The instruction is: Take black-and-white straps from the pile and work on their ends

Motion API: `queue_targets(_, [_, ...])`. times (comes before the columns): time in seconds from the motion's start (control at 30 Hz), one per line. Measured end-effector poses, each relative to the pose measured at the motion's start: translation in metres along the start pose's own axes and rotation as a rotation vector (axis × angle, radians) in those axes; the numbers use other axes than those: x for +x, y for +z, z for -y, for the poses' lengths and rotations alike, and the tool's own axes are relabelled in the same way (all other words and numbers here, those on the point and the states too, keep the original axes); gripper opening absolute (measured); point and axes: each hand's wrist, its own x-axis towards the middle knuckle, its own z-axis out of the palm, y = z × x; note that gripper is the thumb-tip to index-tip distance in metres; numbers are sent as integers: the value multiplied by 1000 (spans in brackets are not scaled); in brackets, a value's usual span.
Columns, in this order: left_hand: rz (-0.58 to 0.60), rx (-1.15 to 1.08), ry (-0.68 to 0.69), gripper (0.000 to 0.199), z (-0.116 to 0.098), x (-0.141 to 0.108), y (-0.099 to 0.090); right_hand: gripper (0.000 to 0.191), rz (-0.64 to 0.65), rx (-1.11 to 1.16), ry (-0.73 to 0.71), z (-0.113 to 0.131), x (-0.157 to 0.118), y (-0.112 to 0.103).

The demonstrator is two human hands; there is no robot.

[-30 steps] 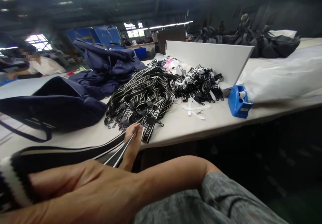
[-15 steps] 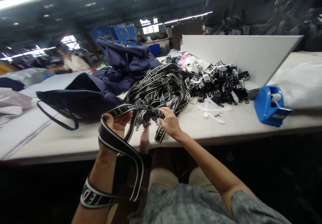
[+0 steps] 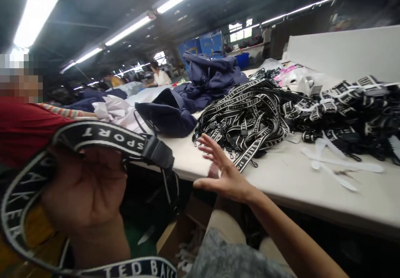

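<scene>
My left hand (image 3: pixel 90 182) is raised close to the camera at the lower left, palm up, with a black lettered strap (image 3: pixel 106 138) looped over its fingers and around the forearm. A black buckle (image 3: pixel 158 152) hangs from the strap to the right of the fingers. Above the table's front edge, my right hand (image 3: pixel 223 172) has its fingers spread and holds nothing. Just beyond it lies a tangled pile of similar straps (image 3: pixel 250 111).
Navy bags (image 3: pixel 168 113) lie behind and left of the pile. White plastic strips (image 3: pixel 343 161) and bundled straps (image 3: pixel 350 107) are at the right. A person in a red top (image 3: pixel 25 132) is at the left. Below the table stands a cardboard box (image 3: pixel 171 236).
The view has swung left. My left hand has come up and left toward the camera with the strap and buckle; my right hand has left the pile and spread its fingers.
</scene>
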Motion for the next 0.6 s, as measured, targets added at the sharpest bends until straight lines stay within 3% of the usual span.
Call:
queue_targets(0.07, [28,53,-97,56,4,-11,-1,105,145,265,28,26,1,25])
queue_targets(0.17, [-28,108,-388,56,23,-16,-7,80,141,309,104,35,1,42])
queue_targets(0.27, [-70,24,-652,52,59,-5,-30,70,155,176,245,21,-9,37])
queue_targets(0.37, [-44,41,-841,43,112,-10,-71,60,153,160,404,6,-28,23])
queue_targets(0.43, [-15,149,-912,37,147,-38,-101,44,40,210,464,0,-43,14])
queue_targets(0.5, [25,233,-977,24,170,-85,-127,35,-130,276,511,-2,-57,5])
queue_targets(0.6, [139,359,-1014,8,176,-156,-153,36,-389,337,540,-6,-73,-5])
